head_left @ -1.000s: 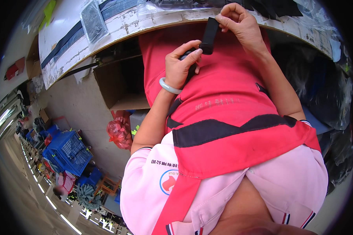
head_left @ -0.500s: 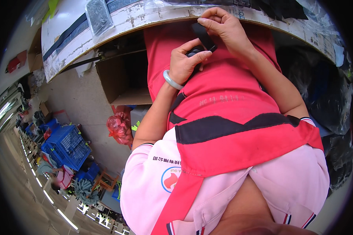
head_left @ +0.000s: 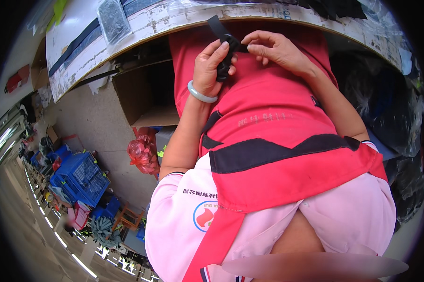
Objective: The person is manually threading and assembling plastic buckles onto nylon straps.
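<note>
Both my hands meet just below the worktable's edge [head_left: 127, 33], over my red apron [head_left: 277, 136]. My left hand [head_left: 207, 66], with a pale bangle on its wrist, is shut on a small black strap piece [head_left: 225, 54], thumb and fingers around its lower part. My right hand [head_left: 277, 49] pinches the same piece from the right at its middle. The flat upper end of the strap sticks up and to the left, toward the table edge. How the piece is built is hidden by my fingers.
An open cardboard box [head_left: 146, 94] sits under the table at the left. A clear packet of black parts [head_left: 112, 19] lies on the tabletop. Below are a red plastic bag [head_left: 143, 155] and blue crates [head_left: 80, 176] on the floor. Dark bags [head_left: 390, 108] fill the right side.
My right hand came down from the table edge with the black strap and met the left hand. The strap now points up and left, with both hands holding it close together.
</note>
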{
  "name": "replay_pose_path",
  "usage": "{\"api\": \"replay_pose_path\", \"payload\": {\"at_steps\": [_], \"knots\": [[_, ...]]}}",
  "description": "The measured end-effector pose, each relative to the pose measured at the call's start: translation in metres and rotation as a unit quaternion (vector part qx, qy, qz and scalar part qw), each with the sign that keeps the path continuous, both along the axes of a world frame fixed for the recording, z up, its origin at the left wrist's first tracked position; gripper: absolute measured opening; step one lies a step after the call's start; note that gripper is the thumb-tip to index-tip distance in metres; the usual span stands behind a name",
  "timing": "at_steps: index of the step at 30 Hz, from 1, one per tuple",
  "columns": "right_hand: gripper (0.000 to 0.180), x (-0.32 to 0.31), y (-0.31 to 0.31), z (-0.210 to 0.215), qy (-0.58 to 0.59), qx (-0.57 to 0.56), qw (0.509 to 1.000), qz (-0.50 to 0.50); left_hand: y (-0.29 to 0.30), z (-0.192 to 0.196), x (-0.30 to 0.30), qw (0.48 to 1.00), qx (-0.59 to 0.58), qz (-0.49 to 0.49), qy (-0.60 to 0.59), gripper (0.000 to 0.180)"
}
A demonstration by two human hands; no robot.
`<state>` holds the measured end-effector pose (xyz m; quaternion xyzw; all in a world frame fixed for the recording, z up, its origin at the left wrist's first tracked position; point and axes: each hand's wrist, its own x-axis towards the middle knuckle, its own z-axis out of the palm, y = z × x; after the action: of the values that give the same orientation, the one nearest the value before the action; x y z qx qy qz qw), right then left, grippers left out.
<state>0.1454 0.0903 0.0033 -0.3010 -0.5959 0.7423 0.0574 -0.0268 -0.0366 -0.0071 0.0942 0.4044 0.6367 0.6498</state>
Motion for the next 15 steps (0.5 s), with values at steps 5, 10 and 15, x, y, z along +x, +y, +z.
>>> {"api": "replay_pose_path", "payload": {"at_steps": [5, 10, 15], "knots": [[0.019, -0.002, -0.004, -0.003, 0.035, 0.104, 0.994, 0.006, 0.001, -0.005, 0.002, 0.998, -0.052, -0.029, 0.032, 0.024], [0.014, 0.000, -0.010, 0.007, 0.012, 0.454, 0.891, -0.010, 0.003, 0.002, 0.013, 0.987, -0.082, -0.007, 0.138, 0.029], [0.011, -0.001, -0.014, 0.014, -0.035, 0.517, 0.854, 0.043, 0.001, 0.002, 0.014, 0.983, -0.081, -0.032, 0.161, 0.027]]}}
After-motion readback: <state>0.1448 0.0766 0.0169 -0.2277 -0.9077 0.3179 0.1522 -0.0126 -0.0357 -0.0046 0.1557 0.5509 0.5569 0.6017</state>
